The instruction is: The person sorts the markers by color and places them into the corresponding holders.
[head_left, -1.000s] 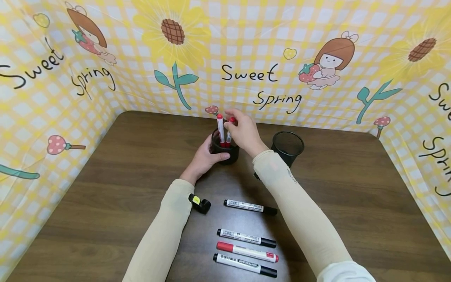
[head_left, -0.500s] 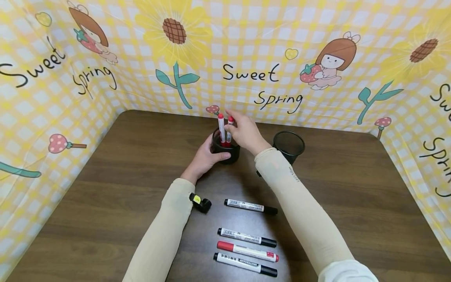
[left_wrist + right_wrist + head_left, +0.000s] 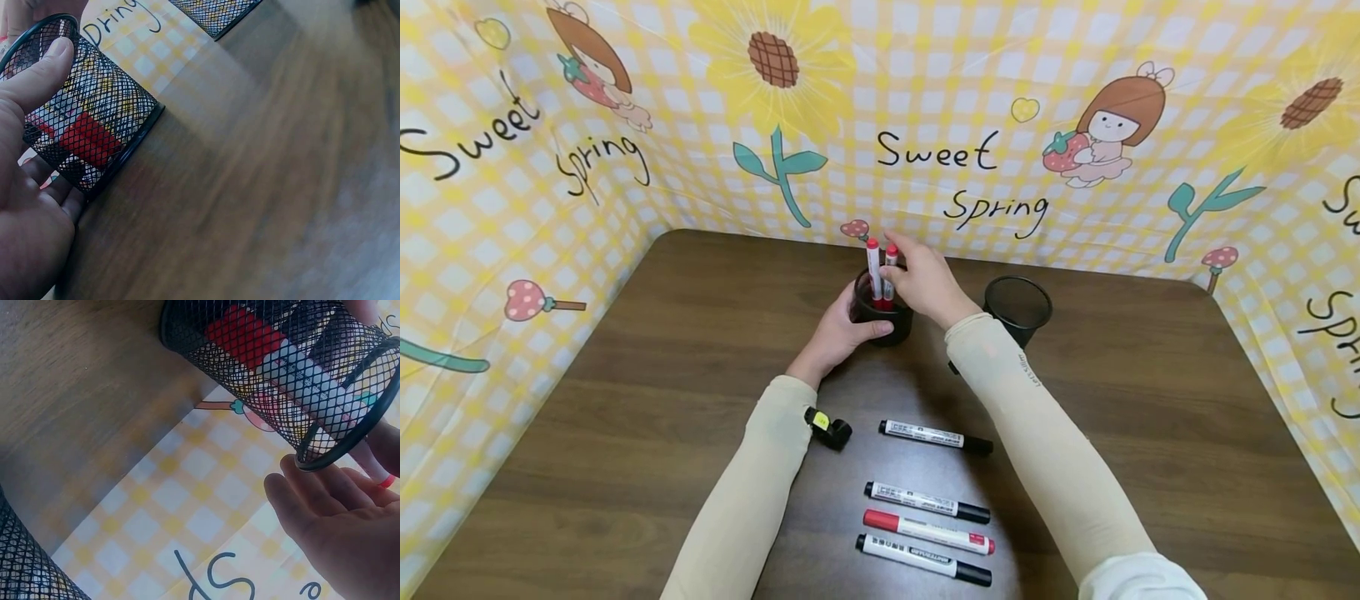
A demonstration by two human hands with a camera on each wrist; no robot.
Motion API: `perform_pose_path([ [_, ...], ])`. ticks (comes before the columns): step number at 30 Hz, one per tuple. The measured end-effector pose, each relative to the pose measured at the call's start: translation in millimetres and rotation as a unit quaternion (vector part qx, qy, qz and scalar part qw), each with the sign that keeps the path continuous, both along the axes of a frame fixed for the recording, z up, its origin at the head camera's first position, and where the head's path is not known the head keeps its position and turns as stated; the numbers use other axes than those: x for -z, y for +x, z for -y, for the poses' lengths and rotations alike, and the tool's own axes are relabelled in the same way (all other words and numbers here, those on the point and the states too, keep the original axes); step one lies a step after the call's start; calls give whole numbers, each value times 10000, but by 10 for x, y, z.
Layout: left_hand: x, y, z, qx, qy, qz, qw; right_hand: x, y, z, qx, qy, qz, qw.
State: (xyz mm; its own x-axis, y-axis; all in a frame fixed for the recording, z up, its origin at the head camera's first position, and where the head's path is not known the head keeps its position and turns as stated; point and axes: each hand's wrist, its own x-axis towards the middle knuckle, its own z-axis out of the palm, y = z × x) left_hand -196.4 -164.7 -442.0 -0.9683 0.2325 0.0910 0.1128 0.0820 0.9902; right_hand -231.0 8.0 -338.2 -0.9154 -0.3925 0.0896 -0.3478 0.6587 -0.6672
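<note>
My left hand point(image 3: 841, 332) grips a black mesh pen cup point(image 3: 898, 323) from the left, its thumb across the near side. Two red-capped whiteboard markers, a left marker point(image 3: 874, 268) and a right marker point(image 3: 891, 251), stand in the cup with their upper ends above the rim. In the right wrist view my right hand point(image 3: 340, 519) has its fingers loosely extended at the cup's rim. The thumb lies beside the right marker's upper end, close against it. Through the mesh, the left wrist view shows a red marker end point(image 3: 90, 140) low in the cup.
Another black mesh pen cup point(image 3: 1021, 336) stands to the right, behind the right forearm. Several markers lie on the brown table point(image 3: 647, 400) nearer me: black-capped ones point(image 3: 925, 501) and a red marker point(image 3: 928, 531). A yellow checked cloth point(image 3: 925, 67) walls the back and sides.
The right marker has come slightly more upright, closer to the left marker. Both hands stay at the cup, and the view has shifted a little.
</note>
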Motion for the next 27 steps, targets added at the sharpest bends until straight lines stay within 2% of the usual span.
perform_pose_path([
  [4,-40,15,-7,30,-14,118,9999,-1,-1,-15,48,-29,67,10000],
  [11,-321,145,-39,109,-39,245,9996,-3,-15,-32,139,46,178,9997],
  [21,-339,145,-57,117,24,273,9996,-61,31,-83,199,14,155,9997],
  [27,-318,157,-21,28,-77,248,9997,-168,187,-201,230,-415,33,9989],
])
